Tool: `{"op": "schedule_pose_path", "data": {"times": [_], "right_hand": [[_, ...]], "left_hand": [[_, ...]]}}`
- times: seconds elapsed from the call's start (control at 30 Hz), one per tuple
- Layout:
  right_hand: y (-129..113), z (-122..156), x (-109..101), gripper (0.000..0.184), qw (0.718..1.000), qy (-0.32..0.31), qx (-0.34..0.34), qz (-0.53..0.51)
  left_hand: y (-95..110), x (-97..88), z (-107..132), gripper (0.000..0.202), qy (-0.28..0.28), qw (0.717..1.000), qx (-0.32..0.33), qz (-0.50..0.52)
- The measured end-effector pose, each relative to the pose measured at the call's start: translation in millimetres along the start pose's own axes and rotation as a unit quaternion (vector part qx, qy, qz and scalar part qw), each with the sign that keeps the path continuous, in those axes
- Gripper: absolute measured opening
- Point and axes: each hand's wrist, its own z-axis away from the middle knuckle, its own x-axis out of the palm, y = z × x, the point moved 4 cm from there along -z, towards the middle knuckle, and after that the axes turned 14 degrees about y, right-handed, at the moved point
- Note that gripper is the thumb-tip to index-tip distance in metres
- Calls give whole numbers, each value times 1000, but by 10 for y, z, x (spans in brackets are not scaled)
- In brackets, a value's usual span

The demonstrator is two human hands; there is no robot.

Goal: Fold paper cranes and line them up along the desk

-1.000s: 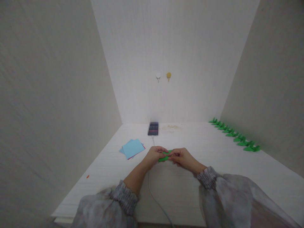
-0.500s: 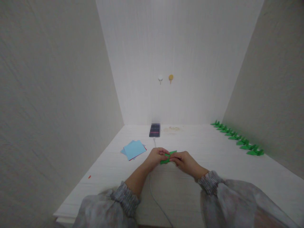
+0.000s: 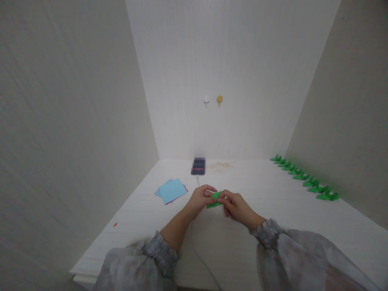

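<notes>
Both my hands meet over the middle of the white table [image 3: 273,226], pinching a small folded green paper [image 3: 216,197]. My left hand [image 3: 200,199] grips its left end with fingers curled. My right hand [image 3: 235,205] pinches its right end between thumb and fingers. The paper is held just above the tabletop and is partly hidden by my fingers.
A stack of blue paper sheets [image 3: 171,190] lies to the left. A row of several folded green paper pieces [image 3: 304,180] lines the right wall. A dark device [image 3: 198,166] with a cable [image 3: 198,250] sits at the back. Two small hooks [image 3: 213,100] hang on the rear wall.
My hands have shifted slightly to the right and closed in on the green paper, which now looks more compact between my fingers.
</notes>
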Motion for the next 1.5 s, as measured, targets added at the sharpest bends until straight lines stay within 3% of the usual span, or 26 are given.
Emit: {"op": "schedule_pose_path", "data": {"times": [0.1, 0.4, 0.8, 1.2, 1.5], "right_hand": [[9, 7, 17, 24, 999, 0, 29, -31], [63, -49, 3, 26, 993, 55, 30, -98], [64, -60, -18, 25, 988, 97, 46, -115], [24, -25, 7, 26, 986, 80, 76, -122], [34, -57, -20, 22, 987, 81, 47, -133]], "left_hand": [[18, 10, 7, 41, -5, 1000, 8, 2], [-3, 29, 3, 42, -42, 998, 23, 33], [12, 28, 22, 46, -63, 997, 6, 50], [-3, 60, 21, 40, -14, 999, 36, -37], [-31, 47, -3, 36, 7, 996, 49, -71]]}}
